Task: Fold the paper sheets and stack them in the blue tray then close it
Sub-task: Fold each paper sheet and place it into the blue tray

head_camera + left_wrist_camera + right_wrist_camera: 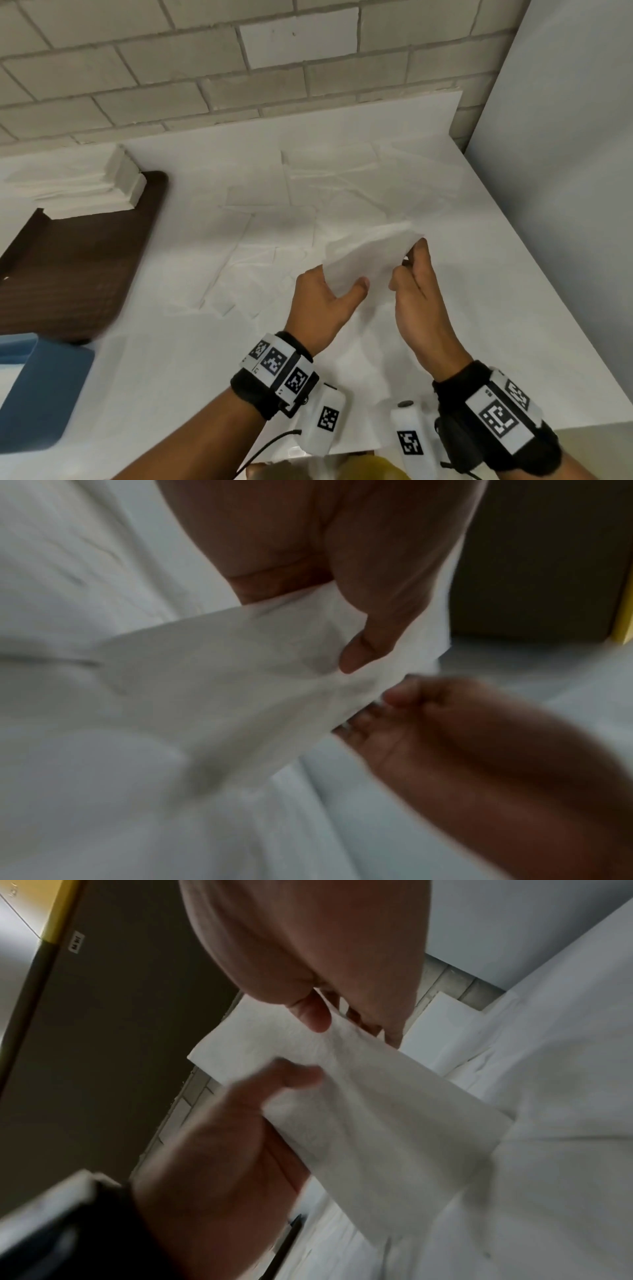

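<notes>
A white paper sheet [368, 258] is held up above the table between both hands. My left hand [329, 301] pinches its near left edge, thumb on top. My right hand [416, 274] pinches its right end with curled fingers. In the left wrist view the paper sheet [222, 685] runs under my left thumb [363, 653], and my right hand [445, 723] grips its edge. In the right wrist view the paper sheet [377, 1110] spans both hands. The blue tray [37, 390] sits at the table's left edge, partly out of view.
Several loose white sheets [342, 185] lie spread over the white table [171, 377]. A brown tray [78, 260] at the left carries a stack of folded paper [85, 185]. A brick wall [171, 68] runs behind, and a grey panel [565, 171] stands at the right.
</notes>
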The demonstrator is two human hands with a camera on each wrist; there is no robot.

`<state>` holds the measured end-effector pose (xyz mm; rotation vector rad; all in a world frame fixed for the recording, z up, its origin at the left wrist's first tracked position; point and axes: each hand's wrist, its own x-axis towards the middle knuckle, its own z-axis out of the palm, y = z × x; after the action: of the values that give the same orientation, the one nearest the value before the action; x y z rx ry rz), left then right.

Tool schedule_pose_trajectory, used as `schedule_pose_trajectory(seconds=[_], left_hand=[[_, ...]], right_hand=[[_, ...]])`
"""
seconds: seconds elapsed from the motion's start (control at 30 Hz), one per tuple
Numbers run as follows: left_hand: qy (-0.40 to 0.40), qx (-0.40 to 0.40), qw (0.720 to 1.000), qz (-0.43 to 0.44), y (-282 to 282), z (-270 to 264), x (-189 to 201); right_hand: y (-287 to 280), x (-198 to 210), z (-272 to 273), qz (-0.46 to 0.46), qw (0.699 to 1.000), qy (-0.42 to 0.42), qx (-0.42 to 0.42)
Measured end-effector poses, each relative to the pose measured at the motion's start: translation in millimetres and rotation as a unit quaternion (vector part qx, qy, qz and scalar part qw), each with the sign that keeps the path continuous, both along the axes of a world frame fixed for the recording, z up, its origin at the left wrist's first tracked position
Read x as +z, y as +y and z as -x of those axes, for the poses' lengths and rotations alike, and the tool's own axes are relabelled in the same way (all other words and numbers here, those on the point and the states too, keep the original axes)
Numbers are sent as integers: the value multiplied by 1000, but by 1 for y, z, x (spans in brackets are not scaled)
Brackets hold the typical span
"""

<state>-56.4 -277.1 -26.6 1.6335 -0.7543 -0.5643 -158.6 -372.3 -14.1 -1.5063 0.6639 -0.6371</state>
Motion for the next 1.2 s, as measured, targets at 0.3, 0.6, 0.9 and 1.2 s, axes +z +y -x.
schedule_pose_trajectory(seconds=[0.3,0.6,0.9,1.2], left_hand=[[125,95,971,178,48,-52,75],[-16,312,931,188,283,-181,140],[-168,316,887,-291,461,-233,72],[-487,63,733,-471,456,-253,61]], right_hand=[[39,41,-59,71,994,-5,83],[199,74,-197,215,912,1,350],[328,26,-274,498,751,100,421],[370,-3,-293,589,659,194,426]])
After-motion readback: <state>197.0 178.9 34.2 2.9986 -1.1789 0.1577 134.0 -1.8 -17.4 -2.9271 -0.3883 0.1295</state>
